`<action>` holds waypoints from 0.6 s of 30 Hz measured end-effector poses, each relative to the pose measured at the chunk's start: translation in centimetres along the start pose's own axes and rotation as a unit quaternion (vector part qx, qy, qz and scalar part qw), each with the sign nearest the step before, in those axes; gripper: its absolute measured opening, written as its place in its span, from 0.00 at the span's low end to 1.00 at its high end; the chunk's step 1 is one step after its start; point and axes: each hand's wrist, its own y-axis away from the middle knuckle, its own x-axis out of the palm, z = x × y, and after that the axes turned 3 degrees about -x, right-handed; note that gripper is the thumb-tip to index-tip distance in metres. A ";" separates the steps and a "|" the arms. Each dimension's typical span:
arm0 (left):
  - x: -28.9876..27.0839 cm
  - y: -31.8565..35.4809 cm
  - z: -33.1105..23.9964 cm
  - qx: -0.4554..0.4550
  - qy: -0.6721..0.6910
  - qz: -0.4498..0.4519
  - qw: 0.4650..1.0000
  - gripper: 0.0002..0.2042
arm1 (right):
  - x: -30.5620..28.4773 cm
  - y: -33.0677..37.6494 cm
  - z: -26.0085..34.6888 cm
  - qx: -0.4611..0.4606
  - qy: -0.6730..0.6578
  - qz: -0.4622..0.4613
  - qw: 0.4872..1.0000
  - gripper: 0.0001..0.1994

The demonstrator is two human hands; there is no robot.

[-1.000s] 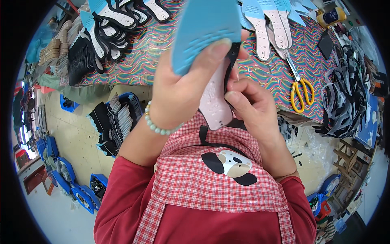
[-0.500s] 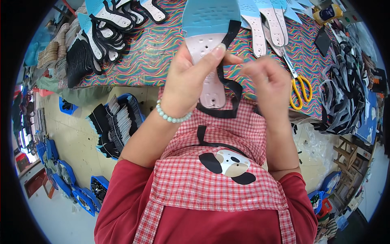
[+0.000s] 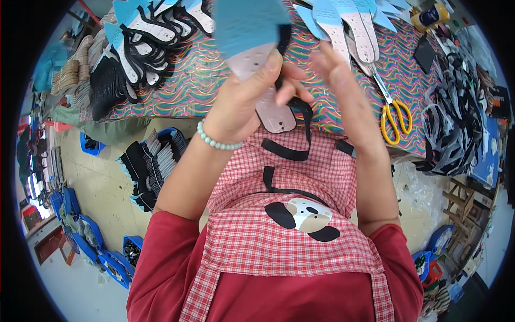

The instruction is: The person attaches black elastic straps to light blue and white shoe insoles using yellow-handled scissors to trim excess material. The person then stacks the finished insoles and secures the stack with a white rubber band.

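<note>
My left hand (image 3: 241,96) grips a blue-and-pale-pink insole (image 3: 275,114) upright over the table's near edge, thumb across its middle. A narrow black strip (image 3: 307,126) runs along the insole's right side and dangles in a loop below my fingers, over the apron. To the right of the insole, my right hand (image 3: 343,80) is raised with its fingers stretched out and slightly blurred; nothing shows in it. Beyond that hand, several insoles (image 3: 365,40) with blue tops lie fanned on the table, beside scissors (image 3: 396,118) with yellow handles.
Insoles edged with black strip (image 3: 145,32) are heaped at the table's far left. A tangle of black and clear strips (image 3: 453,131) hangs at the right edge, near a yellow bottle (image 3: 431,17). Blue bins (image 3: 88,144) stand on the floor at left.
The insole in my left hand has shifted left and tilted. My right hand has moved up and opened its fingers, which were curled beside the strip.
</note>
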 end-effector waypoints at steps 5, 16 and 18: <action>0.0 0.3 -0.1 0.067 0.005 -0.059 0.996 0.14 | 0.5 0.9 5.2 0.014 0.023 0.051 0.998 0.22; 1.6 -0.2 -1.1 0.089 0.325 0.037 0.941 0.15 | 5.6 4.6 0.0 -0.185 0.213 -0.079 0.956 0.21; 2.0 -0.8 -0.6 0.105 0.339 0.021 0.935 0.17 | 6.8 4.8 -0.2 -0.156 0.101 -0.139 0.973 0.19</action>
